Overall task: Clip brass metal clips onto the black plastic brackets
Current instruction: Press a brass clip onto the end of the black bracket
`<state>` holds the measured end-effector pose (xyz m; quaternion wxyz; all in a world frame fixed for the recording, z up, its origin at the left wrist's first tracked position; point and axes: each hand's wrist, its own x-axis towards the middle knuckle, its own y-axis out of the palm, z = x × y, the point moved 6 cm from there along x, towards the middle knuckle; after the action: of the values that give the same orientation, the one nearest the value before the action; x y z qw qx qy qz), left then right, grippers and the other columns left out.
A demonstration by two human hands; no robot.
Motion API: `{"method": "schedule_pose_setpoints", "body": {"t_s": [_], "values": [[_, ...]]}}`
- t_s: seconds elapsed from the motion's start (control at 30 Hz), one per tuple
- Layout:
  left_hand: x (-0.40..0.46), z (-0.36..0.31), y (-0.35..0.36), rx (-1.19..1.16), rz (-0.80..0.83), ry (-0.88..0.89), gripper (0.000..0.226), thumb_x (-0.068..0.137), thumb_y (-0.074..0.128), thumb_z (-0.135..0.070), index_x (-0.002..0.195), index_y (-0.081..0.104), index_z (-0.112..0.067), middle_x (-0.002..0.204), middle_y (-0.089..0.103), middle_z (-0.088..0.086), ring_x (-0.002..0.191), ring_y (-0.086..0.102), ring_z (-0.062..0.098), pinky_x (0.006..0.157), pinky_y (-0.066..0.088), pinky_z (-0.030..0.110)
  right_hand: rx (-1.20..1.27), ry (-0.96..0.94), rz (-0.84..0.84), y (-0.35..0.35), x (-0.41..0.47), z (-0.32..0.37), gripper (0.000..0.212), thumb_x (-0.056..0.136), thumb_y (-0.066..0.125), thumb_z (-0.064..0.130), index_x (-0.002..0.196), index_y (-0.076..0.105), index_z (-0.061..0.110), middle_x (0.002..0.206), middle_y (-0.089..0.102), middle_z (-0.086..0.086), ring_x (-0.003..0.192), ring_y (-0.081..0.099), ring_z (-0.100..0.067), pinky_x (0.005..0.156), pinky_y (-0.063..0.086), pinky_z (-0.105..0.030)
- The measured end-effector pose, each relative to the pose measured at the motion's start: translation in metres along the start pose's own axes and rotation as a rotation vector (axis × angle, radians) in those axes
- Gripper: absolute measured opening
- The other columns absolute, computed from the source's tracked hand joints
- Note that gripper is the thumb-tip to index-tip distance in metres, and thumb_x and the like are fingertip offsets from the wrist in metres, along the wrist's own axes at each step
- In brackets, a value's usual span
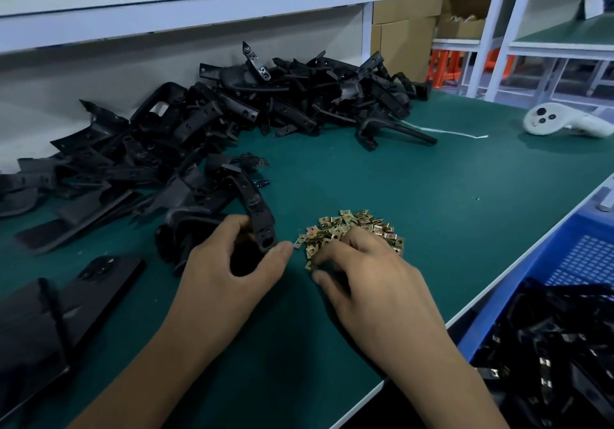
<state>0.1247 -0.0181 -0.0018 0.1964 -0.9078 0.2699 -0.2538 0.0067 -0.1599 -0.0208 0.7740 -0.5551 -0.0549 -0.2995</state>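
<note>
My left hand (229, 262) curls round one black bracket (257, 216), fingers wrapped over its lower end and thumb stretched out beside it, the bracket rising up and away from my palm. My right hand (362, 272) rests on the heap of brass clips (349, 226) near the middle of the desk (398, 179); its fingers are bent down into the clips, and blur keeps me from telling whether they pinch one. The main pile of brackets (232, 116) runs along the desk's far edge and left side. Off the right edge stands a blue crate (571, 252) with finished brackets. A white controller (564, 119) lies at the far right corner.
</note>
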Motion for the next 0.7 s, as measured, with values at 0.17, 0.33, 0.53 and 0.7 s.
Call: {"method": "schedule_pose_setpoints", "body": {"t_s": [0.17,0.33,0.53,0.7], "values": [[0.001,-0.003,0.003,0.148,0.051,0.058,0.044,0.078,0.062,-0.069,0.104,0.06,-0.033,0.099,0.071,-0.016,0.095,0.067,0.007,0.08,0.05,0.024,0.03,-0.017,0.01,-0.001,0.001,0.001,0.011,0.095,0.061,0.045,0.103,0.059,0.037,0.1,0.045,0.016,0.097,0.05,-0.005,0.064,0.047,-0.029],[0.003,-0.004,0.003,0.299,0.076,0.121,0.058,0.075,0.059,-0.077,0.113,0.056,-0.033,0.107,0.065,-0.016,0.106,0.061,0.011,0.088,0.052,0.039,-0.002,-0.064,0.047,0.0,0.0,0.005,0.006,0.098,0.059,0.039,0.104,0.058,0.039,0.097,0.043,0.014,0.097,0.051,-0.011,0.057,0.04,-0.03],[-0.004,-0.017,0.001,0.156,0.068,0.242,0.055,0.088,0.052,-0.078,0.123,0.054,-0.035,0.117,0.067,-0.015,0.112,0.064,0.009,0.089,0.045,0.015,0.064,-0.055,0.061,0.001,0.002,0.003,0.005,0.1,0.054,0.042,0.103,0.057,0.038,0.102,0.045,0.015,0.104,0.048,-0.005,0.067,0.049,-0.033],[-0.01,-0.027,0.01,0.399,0.103,0.38,0.056,0.086,0.062,-0.062,0.122,0.057,-0.02,0.115,0.056,-0.013,0.116,0.054,0.01,0.104,0.035,0.012,0.212,-0.041,0.008,-0.002,0.004,0.0,0.006,0.102,0.052,0.033,0.102,0.057,0.035,0.106,0.045,0.016,0.094,0.053,-0.007,0.071,0.051,-0.036]]}}
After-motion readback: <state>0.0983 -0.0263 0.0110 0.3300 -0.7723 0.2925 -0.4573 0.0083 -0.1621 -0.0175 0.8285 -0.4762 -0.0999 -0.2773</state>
